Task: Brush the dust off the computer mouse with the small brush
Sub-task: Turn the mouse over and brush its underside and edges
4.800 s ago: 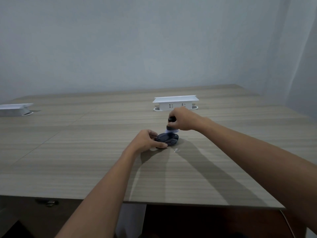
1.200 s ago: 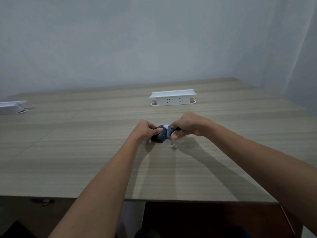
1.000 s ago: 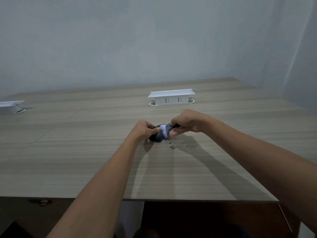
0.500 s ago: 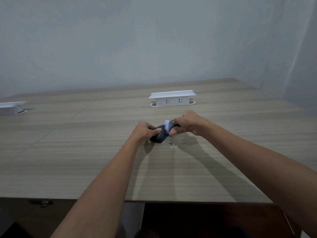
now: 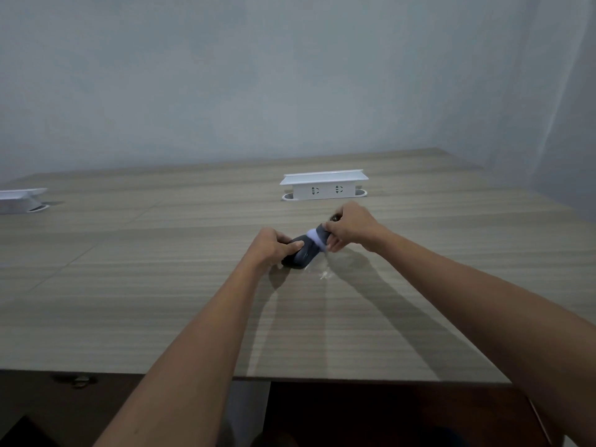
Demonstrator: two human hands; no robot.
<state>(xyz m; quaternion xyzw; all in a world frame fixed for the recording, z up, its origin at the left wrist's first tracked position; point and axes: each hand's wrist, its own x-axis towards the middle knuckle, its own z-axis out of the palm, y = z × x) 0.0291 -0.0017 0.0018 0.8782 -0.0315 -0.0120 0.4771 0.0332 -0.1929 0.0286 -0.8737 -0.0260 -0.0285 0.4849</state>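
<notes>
A dark grey computer mouse is tilted up on its side on the wooden table. My left hand grips its left end. My right hand holds the small brush by its dark handle. The pale bristles press against the mouse's upper right end. Most of the handle is hidden inside my fingers. A small pale scrap of dust lies on the table just right of the mouse.
A white pop-up socket box stands behind my hands, and a second one sits at the far left. The table's front edge runs below my forearms. A grey wall rises behind the table.
The mouse has been tipped from flat onto its side since the oldest frame. Over the last second the brush has shifted slightly up and right along the mouse.
</notes>
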